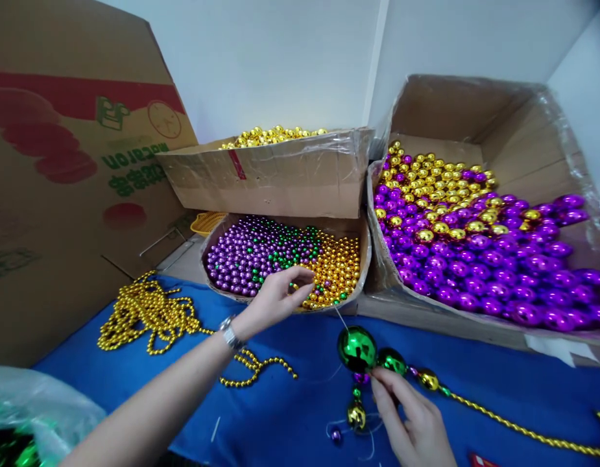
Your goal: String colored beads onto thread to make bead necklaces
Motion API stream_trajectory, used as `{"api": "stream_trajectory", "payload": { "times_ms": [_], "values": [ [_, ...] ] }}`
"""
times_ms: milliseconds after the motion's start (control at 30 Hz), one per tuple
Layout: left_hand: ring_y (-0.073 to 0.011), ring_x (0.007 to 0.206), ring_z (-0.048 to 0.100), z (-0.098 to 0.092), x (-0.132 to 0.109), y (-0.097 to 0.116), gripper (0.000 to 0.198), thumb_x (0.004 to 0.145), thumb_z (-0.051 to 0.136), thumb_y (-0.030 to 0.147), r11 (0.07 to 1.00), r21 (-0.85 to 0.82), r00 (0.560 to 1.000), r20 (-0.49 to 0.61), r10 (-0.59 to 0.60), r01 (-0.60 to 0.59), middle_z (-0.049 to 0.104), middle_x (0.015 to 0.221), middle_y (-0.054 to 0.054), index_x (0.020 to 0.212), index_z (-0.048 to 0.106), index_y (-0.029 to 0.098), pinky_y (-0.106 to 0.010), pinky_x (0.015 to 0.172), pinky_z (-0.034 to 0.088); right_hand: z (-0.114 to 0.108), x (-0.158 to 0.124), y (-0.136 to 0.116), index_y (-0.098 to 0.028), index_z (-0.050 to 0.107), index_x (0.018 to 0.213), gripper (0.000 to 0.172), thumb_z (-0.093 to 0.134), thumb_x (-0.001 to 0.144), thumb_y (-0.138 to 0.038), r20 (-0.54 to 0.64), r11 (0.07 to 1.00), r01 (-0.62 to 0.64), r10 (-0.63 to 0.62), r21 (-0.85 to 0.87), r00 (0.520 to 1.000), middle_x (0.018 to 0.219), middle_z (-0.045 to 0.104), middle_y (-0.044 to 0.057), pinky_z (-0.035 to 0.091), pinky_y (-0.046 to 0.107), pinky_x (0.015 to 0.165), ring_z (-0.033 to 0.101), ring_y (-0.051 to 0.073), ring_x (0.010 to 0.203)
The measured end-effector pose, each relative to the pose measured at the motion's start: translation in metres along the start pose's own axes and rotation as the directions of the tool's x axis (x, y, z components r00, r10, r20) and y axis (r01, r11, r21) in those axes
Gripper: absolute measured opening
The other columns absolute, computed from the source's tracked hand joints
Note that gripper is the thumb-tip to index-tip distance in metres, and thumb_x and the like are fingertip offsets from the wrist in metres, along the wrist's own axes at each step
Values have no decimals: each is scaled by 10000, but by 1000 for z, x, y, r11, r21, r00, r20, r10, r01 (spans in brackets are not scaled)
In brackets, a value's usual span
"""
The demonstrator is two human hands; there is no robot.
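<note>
My left hand point(286, 290) hovers over the front edge of a cardboard box of small beads, thumb and fingertips brought together in a pinch. A thin pale string point(341, 318) runs straight from the big shiny green ball point(357, 347) toward those fingertips; its upper end is lost against the gold beads. At lower right, my right hand point(410, 415) is closed on the bead necklace just below that ball. Beside its fingers are a second green ball point(391, 360), a gold ball point(429, 380) and a hanging gold ball point(357, 415). A loose purple bead point(335, 434) sits near thread ends.
The small-bead box point(208, 275) holds purple, green and gold beads. Behind it stands a box of gold balls point(280, 185); a larger box point(514, 123) of purple and gold balls is right. Gold bead strands point(148, 311) lie left on blue cloth point(275, 428), near a plastic bag point(51, 402).
</note>
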State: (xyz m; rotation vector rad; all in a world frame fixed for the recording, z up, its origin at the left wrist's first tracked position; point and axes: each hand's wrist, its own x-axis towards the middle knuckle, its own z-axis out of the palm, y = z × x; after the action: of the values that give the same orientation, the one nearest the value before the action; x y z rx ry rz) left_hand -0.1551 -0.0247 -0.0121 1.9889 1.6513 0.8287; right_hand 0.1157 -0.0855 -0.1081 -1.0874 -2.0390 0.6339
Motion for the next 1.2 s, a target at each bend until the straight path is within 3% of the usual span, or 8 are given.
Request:
{"api": "stream_trajectory", "payload": {
  "times_ms": [100,333,567,700,767,867,933,1200],
  "values": [
    [-176,821,636,4,41,-17,172,856,486,212,949,311,978,207,-8,-58,686,913,-55,939,631,169,-270,745,481,-6,-3,5,-215,608,1020,190,472,917,-299,-24,999,-17,16,-42,1000,934,703,43,515,116,663,691,132,800],
    [-189,870,608,48,93,-54,206,853,568,291,907,422,939,308,-151,8,634,958,-68,971,609,127,-381,780,499,-12,-4,9,-206,597,1041,196,462,924,-289,-26,997,-26,24,-75,999,956,701,60,519,120,675,692,142,830],
    [-220,882,611,47,90,-42,195,819,602,286,989,114,952,280,-122,93,644,902,-102,896,622,107,-372,779,500,-13,-1,11,-210,595,1057,206,447,927,-271,-50,1000,-13,13,-13,999,970,691,80,535,181,695,683,166,834],
    [-185,855,638,30,62,-15,328,914,411,368,973,-197,967,246,-66,117,641,996,-112,1113,523,134,-305,699,526,-13,2,8,-222,596,1060,202,446,930,-260,-58,1000,-19,20,23,998,957,685,72,533,188,680,678,160,813],
    [-158,838,635,25,45,-2,334,914,418,384,876,-446,968,239,-80,183,634,997,-100,1133,510,149,-283,695,525,-12,5,5,-230,594,1056,192,453,927,-244,-59,999,0,2,39,998,932,682,56,527,187,697,674,155,825],
    [-126,770,614,23,23,12,252,844,581,330,485,-811,944,297,-141,327,624,869,-49,1031,585,162,-250,667,515,-12,9,0,-234,589,1055,186,459,922,-218,-63,998,19,-16,54,998,910,676,38,516,186,713,669,147,829],
    [-116,744,606,24,13,17,217,816,630,286,306,-878,929,329,-169,367,609,811,-27,995,609,165,-231,640,512,-12,11,-3,-228,588,1050,184,458,921,-207,-64,998,32,-28,58,998,909,674,40,513,188,708,667,146,818],
    [-106,710,599,31,-2,22,241,725,726,183,238,-904,924,304,-231,357,593,799,-11,943,624,160,-221,632,517,-12,12,-10,-209,601,1034,193,441,925,-207,-70,997,68,-65,42,995,875,677,58,522,203,678,670,157,774]
  ]
}}
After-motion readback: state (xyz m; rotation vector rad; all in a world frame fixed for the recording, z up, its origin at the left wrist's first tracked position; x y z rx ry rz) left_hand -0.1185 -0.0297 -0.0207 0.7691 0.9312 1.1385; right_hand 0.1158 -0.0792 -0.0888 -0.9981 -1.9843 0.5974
